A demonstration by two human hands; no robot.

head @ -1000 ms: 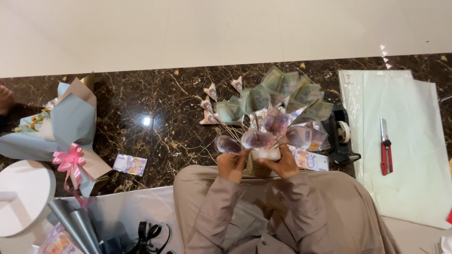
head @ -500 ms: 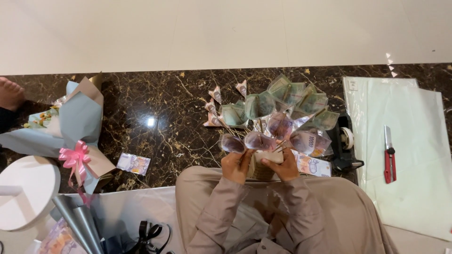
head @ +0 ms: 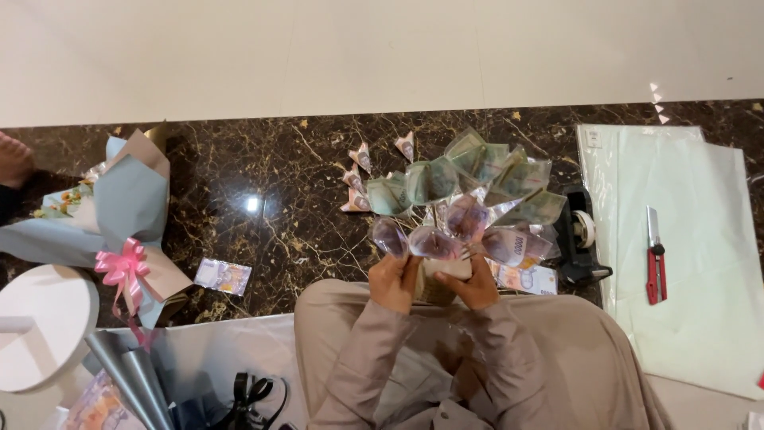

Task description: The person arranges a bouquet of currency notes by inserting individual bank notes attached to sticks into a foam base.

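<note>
— What could slip here?

— The left hand (head: 395, 280) and right hand (head: 476, 285) close their fingers round the stems of the fan of rolled green and purple banknotes on thin sticks (head: 461, 207), held over the lap at the near edge of the dark marble floor (head: 270, 183). A loosened grip might let the rolls splay or unroll.

— Any packaging?

— Pale green wrapping sheets (head: 708, 287) lie right, with a red utility knife (head: 655, 259) on them; a black tape dispenser (head: 579, 239) sits beside the notes. Left lies a blue-wrapped bouquet with a pink ribbon bow (head: 119, 215). A loose purple note (head: 223, 275), I think, lies near it.
</note>
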